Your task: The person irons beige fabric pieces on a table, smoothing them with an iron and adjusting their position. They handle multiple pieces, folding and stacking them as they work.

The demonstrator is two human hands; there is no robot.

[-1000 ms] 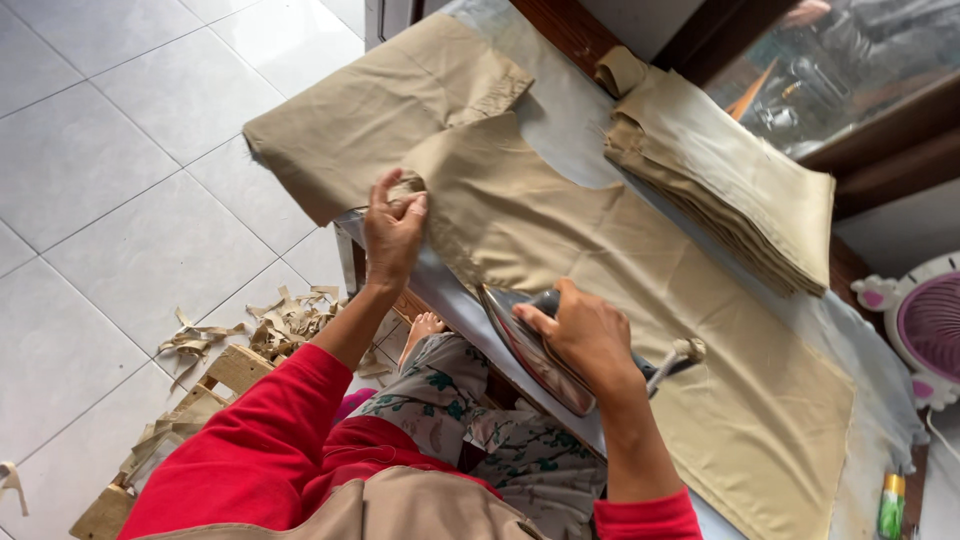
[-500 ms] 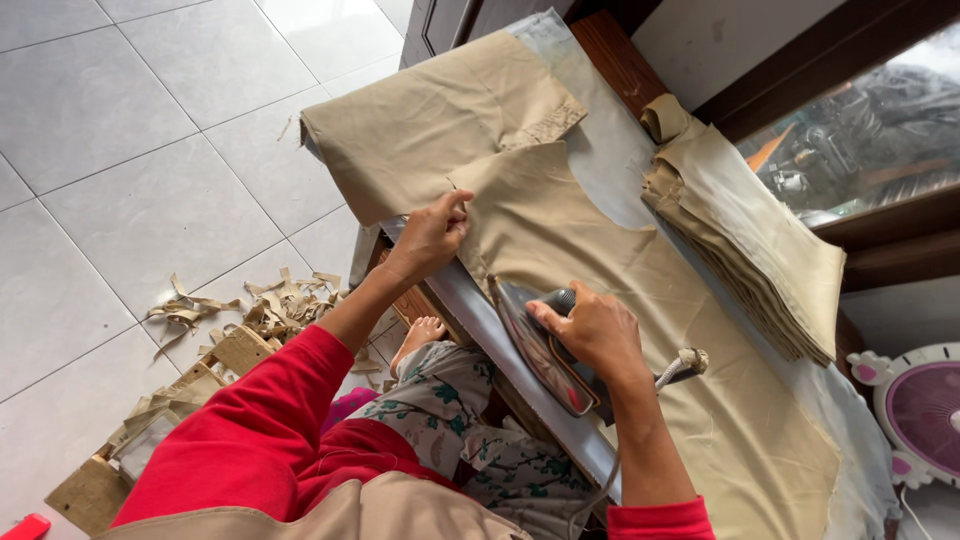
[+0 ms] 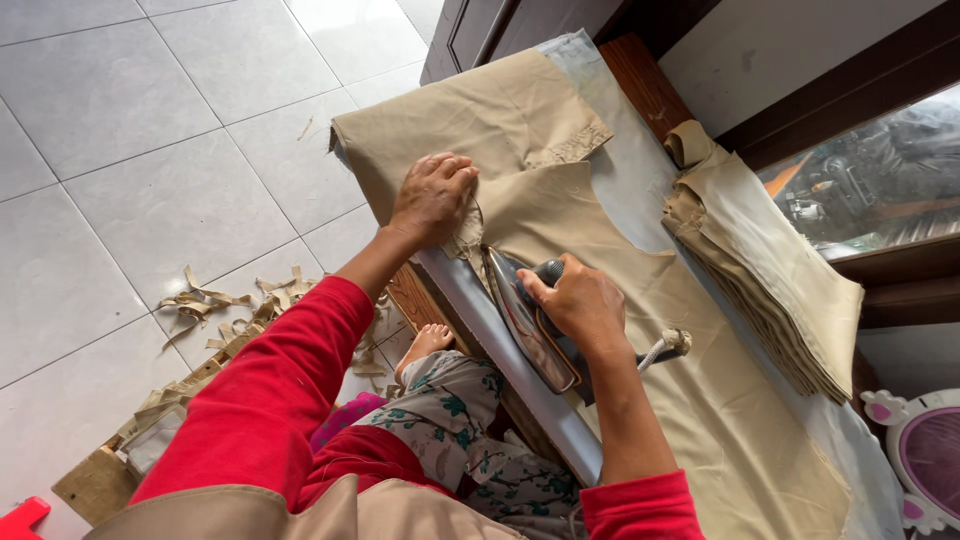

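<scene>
A tan fabric piece point(image 3: 640, 300) lies spread along the ironing table point(image 3: 490, 320). My left hand point(image 3: 432, 195) presses flat on its near edge, fingers bunched over a fold. My right hand point(image 3: 578, 300) grips the dark handle of a clothes iron point(image 3: 525, 320), which rests on the cloth right behind the left hand, its tip pointing at the fold. The iron's corded end point(image 3: 672, 343) trails toward the right. A second tan piece point(image 3: 470, 120) overlaps the far end of the table.
A stack of folded tan fabric pieces point(image 3: 770, 270) sits at the table's far side by a window. Fabric scraps point(image 3: 230, 310) litter the tiled floor at left. A small pink-and-white fan point(image 3: 925, 455) stands at the lower right. My bare foot point(image 3: 425, 342) shows under the table.
My left hand has shifted along the cloth edge and now presses flat on the fold. The iron in my right hand has slid forward, close up behind it.
</scene>
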